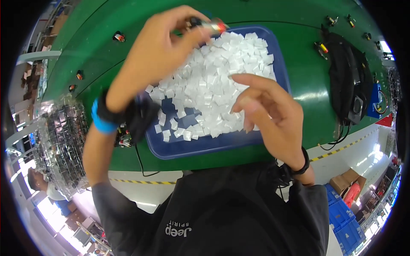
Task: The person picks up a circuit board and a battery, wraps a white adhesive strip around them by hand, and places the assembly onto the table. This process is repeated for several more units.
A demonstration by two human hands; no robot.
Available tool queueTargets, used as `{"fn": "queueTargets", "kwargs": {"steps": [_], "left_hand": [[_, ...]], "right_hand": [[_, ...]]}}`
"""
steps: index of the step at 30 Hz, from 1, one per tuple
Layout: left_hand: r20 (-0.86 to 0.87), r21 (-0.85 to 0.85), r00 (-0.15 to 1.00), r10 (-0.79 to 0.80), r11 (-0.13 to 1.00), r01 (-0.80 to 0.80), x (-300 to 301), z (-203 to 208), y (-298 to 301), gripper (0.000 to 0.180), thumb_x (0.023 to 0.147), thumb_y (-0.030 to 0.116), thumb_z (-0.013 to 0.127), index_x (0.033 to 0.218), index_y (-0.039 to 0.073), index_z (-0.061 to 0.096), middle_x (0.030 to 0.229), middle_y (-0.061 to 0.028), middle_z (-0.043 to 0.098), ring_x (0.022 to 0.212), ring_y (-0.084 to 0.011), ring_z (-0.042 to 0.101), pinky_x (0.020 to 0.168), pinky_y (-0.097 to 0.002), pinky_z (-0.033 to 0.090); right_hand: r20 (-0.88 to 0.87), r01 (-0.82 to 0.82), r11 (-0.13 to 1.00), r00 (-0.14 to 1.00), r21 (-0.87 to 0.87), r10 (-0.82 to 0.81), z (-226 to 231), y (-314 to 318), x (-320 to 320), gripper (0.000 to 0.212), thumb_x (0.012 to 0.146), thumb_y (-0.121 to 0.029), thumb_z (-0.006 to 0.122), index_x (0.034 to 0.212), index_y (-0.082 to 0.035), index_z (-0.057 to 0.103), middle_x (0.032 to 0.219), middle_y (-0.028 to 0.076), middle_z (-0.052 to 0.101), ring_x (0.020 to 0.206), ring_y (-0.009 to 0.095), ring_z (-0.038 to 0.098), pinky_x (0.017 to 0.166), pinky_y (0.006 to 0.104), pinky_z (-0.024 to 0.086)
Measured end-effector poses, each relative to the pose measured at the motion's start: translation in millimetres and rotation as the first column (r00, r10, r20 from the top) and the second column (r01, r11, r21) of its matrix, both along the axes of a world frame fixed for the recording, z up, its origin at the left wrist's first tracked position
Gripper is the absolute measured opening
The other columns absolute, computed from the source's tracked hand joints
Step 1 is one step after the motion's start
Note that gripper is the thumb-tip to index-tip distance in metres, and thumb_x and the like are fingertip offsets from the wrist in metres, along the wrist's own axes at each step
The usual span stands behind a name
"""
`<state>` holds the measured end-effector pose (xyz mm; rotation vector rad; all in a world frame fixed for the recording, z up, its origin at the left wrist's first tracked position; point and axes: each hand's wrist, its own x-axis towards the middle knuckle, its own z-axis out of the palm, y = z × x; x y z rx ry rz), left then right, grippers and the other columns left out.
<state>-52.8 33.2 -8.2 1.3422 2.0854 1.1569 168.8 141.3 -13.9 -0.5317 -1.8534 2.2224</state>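
My left hand (160,53) is closed on a small motor-like part (215,27), black at one end with a silvery body and a red-orange tip. The hand is slightly blurred, and its fingers cover some of the part. It is above the far edge of a blue tray (280,70). Heaped in that tray are many small white square pieces (213,85), thinner at the near left, where the blue bottom shows. My right hand (279,117) hovers over the right side of the pile, fingers curved and apart, with nothing visible in it.
On the green table (307,115) lie several similar small parts, one at the far left (119,36) and another at the right (321,47). A black bag (344,81) occupies the right side. Stacked clear plastic trays (62,145) stand at the left. Blue crates (344,222) are on the floor.
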Motion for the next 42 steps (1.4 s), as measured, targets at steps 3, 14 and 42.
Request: {"fn": "queueTargets", "kwargs": {"steps": [3, 14, 42], "left_hand": [[-0.04, -0.169, 0.998, 0.039, 0.985, -0.046, -87, -31, 20, 0.032, 0.097, 0.03, 0.061, 0.108, 0.002, 0.069, 0.09, -0.0082, 0.07, 0.08, -0.0129, 0.064, 0.07, -0.0295, 0.054], [-0.763, -0.137, 0.613, -0.203, 0.979, 0.154, -139, -76, 154, 0.035, 0.093, 0.027, 0.069, 0.121, 0.006, 0.064, 0.107, -0.0199, 0.067, 0.105, -0.0268, 0.061, 0.094, -0.0412, 0.045], [-0.201, 0.138, 0.979, 0.036, 0.99, -0.008, 75, 13, -52, 0.04, 0.07, -0.016, 0.067, 0.104, 0.005, 0.064, 0.105, -0.0086, 0.062, 0.082, -0.0258, 0.067, 0.062, -0.0333, 0.053]], "right_hand": [[-0.093, -0.01, 0.971, 0.995, 0.241, 0.033, -2, -1, 9, 0.022, 0.094, -0.001, 0.063, 0.116, 0.001, 0.066, 0.083, 0.004, 0.068, 0.066, 0.009, 0.062, 0.063, 0.0218, 0.049], [0.051, -0.043, 0.902, 0.998, 0.43, 0.024, 9, 18, 34, 0.022, 0.088, 0.003, 0.068, 0.11, -0.001, 0.069, 0.082, 0.006, 0.068, 0.072, 0.011, 0.066, 0.067, 0.0231, 0.05], [-0.31, 0.214, 0.53, 0.945, 0.821, 0.099, -26, -10, -6, 0.028, 0.075, -0.001, 0.08, 0.101, -0.002, 0.07, 0.083, 0.01, 0.068, 0.066, 0.025, 0.066, 0.055, 0.0307, 0.051]]}}
